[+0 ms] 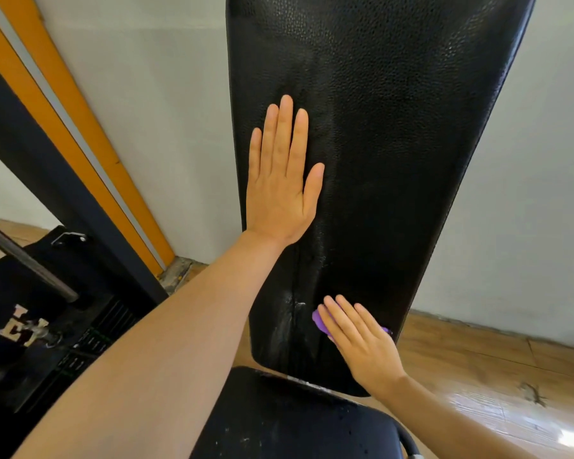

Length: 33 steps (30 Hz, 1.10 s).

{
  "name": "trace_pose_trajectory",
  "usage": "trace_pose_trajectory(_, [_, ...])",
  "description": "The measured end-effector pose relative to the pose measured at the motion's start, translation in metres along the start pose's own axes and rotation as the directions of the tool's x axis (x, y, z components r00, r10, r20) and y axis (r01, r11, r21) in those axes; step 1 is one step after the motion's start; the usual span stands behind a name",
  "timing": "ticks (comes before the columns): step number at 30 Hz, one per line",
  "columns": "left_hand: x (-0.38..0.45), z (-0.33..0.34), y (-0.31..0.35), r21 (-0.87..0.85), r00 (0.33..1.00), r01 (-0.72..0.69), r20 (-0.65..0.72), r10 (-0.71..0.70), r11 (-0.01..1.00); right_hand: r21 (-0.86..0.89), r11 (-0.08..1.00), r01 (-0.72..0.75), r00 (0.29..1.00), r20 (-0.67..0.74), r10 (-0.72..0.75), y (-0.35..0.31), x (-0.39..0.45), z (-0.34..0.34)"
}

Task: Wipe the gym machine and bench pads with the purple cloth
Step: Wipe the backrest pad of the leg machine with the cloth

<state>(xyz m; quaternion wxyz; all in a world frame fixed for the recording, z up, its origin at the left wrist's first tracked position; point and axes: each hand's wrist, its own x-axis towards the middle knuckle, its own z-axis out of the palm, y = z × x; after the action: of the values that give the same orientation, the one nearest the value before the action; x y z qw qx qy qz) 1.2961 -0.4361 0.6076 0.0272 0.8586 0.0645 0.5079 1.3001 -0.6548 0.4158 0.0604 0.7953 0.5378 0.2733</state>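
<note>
Purple cloth (pixel 319 321) under right hand (pixel 362 342)

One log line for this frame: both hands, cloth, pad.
left hand: flat on back pad | right hand: pressing purple cloth on pad's lower part | seat pad: untouched

Two bare forearms are seen, with no sleeve reaching either wrist. The left hand (pixel 280 180) is uncovered, and no glove, ring or band is worn on it. The right hand (pixel 362 342) is likewise uncovered, and no watch or bracelet is seen at its wrist.
</note>
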Motion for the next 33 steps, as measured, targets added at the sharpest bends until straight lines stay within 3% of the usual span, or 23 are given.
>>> trace_pose_trajectory(4, [-0.001,-0.004,-0.003,-0.005,0.999,-0.012,0.033,0.013,1.000,0.040,0.989,-0.140,0.964,-0.222,0.145,0.037,0.053,-0.053])
trace_pose_trajectory(8, [-0.001,-0.016,-0.025,0.046,0.988,-0.143,0.067,0.140,0.989,0.051,0.940,-0.336,0.799,-0.514,0.313,0.089,0.152,-0.135])
trace_pose_trajectory(10, [-0.003,-0.018,-0.037,0.086,0.977,-0.201,0.086,0.194,0.976,0.076,0.928,-0.365,0.749,-0.568,0.341,0.107,0.191,-0.165])
trace_pose_trajectory(13, [-0.013,-0.011,-0.036,0.105,0.991,-0.121,0.066,0.115,0.987,0.067,0.956,-0.285,0.803,-0.527,0.277,0.109,0.193,-0.164])
trace_pose_trajectory(16, [-0.021,-0.002,-0.030,0.070,1.000,-0.011,0.017,0.010,0.997,-0.106,0.992,-0.061,0.917,-0.398,0.014,0.108,0.139,-0.123])
trace_pose_trajectory(18, [-0.021,-0.001,-0.030,0.054,1.000,0.000,0.017,-0.001,0.999,-0.188,0.980,0.061,0.940,-0.318,-0.120,0.116,0.108,-0.105])
trace_pose_trajectory(22, [-0.021,-0.001,-0.031,0.048,0.999,0.008,0.040,-0.010,0.999,-0.200,0.975,0.096,0.951,-0.271,-0.149,0.125,0.110,-0.119])
trace_pose_trajectory(26, [-0.023,0.001,-0.033,0.047,0.999,0.003,0.050,-0.006,0.999,-0.137,0.987,-0.083,0.883,-0.470,0.009,0.129,0.196,-0.172])
trace_pose_trajectory(28, [-0.023,0.001,-0.033,0.046,0.999,0.022,0.048,-0.024,0.999,-0.114,0.988,-0.101,0.873,-0.486,0.034,0.124,0.238,-0.192])
trace_pose_trajectory(33, [-0.024,0.001,-0.030,0.053,0.999,0.025,0.039,-0.027,0.998,-0.250,0.964,0.096,0.912,-0.366,-0.186,0.149,0.208,-0.182])
